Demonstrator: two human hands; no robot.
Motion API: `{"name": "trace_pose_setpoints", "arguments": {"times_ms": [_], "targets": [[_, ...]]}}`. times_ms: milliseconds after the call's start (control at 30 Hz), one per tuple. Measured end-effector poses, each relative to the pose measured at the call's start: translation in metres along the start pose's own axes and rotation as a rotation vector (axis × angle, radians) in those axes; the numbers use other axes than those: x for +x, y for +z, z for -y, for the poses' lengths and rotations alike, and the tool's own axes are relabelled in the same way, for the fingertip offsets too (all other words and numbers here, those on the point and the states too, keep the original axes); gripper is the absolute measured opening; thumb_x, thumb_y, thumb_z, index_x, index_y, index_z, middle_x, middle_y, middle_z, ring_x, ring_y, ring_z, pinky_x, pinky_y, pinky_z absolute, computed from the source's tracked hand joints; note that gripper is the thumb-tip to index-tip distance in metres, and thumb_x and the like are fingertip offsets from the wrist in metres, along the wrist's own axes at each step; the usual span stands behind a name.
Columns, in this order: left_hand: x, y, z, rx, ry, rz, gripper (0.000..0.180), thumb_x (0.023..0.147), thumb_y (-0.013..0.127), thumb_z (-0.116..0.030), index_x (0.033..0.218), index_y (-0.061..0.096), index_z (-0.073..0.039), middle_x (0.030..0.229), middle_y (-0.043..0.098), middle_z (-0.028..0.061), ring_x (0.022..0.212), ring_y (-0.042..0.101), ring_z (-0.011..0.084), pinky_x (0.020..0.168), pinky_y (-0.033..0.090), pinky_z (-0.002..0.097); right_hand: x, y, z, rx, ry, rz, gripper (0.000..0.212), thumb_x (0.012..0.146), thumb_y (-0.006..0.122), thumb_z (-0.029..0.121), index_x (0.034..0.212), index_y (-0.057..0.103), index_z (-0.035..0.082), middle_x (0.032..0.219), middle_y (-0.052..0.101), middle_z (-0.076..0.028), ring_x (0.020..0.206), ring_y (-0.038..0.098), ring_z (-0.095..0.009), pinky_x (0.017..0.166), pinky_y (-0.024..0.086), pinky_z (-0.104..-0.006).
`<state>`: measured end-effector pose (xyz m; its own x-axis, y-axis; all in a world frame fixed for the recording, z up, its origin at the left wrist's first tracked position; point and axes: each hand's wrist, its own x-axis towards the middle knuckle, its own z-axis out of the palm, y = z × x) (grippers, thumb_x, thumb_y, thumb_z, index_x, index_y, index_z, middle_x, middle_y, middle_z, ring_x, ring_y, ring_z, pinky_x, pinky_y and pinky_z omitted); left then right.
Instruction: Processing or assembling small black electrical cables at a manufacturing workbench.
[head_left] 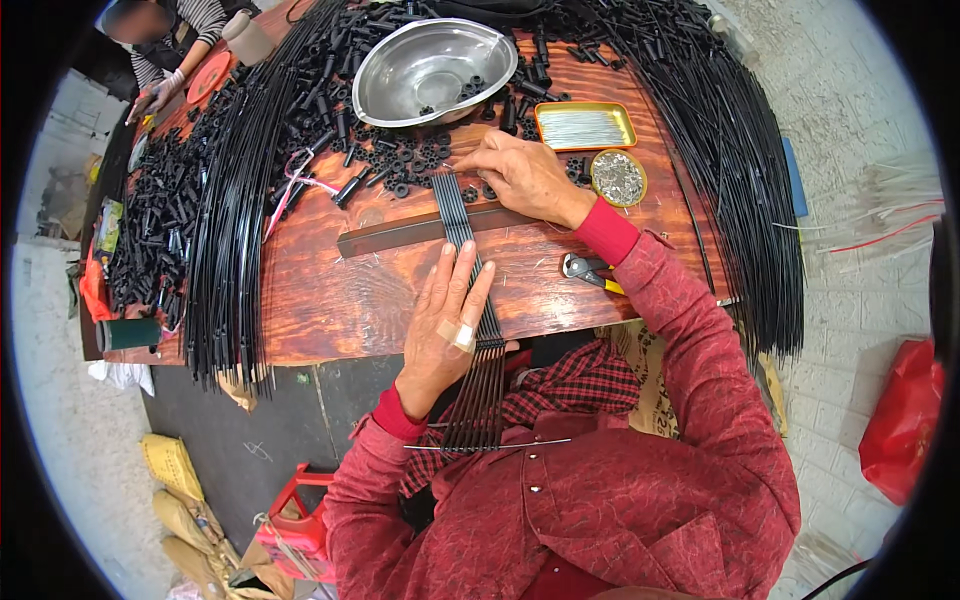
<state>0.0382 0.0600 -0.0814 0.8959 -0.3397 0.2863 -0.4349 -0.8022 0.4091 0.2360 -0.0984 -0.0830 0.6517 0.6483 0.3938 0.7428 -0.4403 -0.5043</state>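
Observation:
A row of thin black umbrella ribs (pixel 456 212) lies side by side across a dark bar (pixel 395 234), their lower ends fanning out past the table edge toward my lap. My left hand (pixel 445 315), with a plaster on its back, presses stretched fingers on top of the ribs; a bit of thumb shows on their far side, apparently beneath them. At the ribs' upper ends is my right hand (pixel 525 178), fingers pinched together, index finger pointing left; whatever lies between the fingertips is too small to make out. Small black notched rings (pixel 402 190) lie beside it.
Behind my hands stands a steel bowl (pixel 430 75) among black plastic parts. Right of it are a yellow tray (pixel 585 126) of thin wires, a round tin (pixel 618 178) and pincers (pixel 590 270). Rib bundles (pixel 235 230) hang over both table ends. Another person (pixel 165 45) works far left.

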Motion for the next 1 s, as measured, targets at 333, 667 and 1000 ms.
{"name": "trace_pose_setpoints", "arguments": {"times_ms": [333,667,1000], "targets": [[0.0,0.0,-0.001,0.019,-0.005,0.007,0.085,0.076,0.072,-0.049,0.144,0.043,-0.006,0.154,0.033,0.0219,0.141,0.032,0.0427,0.112,0.034,0.0491,0.002,0.007,-0.001,-0.039,-0.09,-0.127,0.016,0.082,0.067,0.006,0.097,0.073,0.01,0.085,0.062,-0.006,0.078,0.064,-0.026,0.067,0.051,-0.0372],[-0.001,0.003,0.003,0.041,0.0,0.019,0.084,0.078,0.072,-0.049,0.145,0.043,-0.006,0.154,0.033,0.0219,0.141,0.032,0.0427,0.112,0.034,0.05,0.005,0.013,0.003,0.02,-0.066,-0.17,0.012,0.079,0.069,0.004,0.091,0.07,0.007,0.082,0.059,-0.007,0.078,0.063,-0.026,0.067,0.051,-0.0371],[-0.002,0.004,0.002,0.033,0.006,-0.002,0.092,0.073,0.074,-0.053,0.145,0.042,-0.007,0.154,0.032,0.0227,0.142,0.031,0.0431,0.112,0.033,0.0497,0.007,0.015,0.011,0.037,-0.058,-0.216,0.008,0.083,0.069,0.007,0.091,0.068,0.006,0.083,0.061,-0.009,0.076,0.065,-0.028,0.067,0.052,-0.0372]]}}
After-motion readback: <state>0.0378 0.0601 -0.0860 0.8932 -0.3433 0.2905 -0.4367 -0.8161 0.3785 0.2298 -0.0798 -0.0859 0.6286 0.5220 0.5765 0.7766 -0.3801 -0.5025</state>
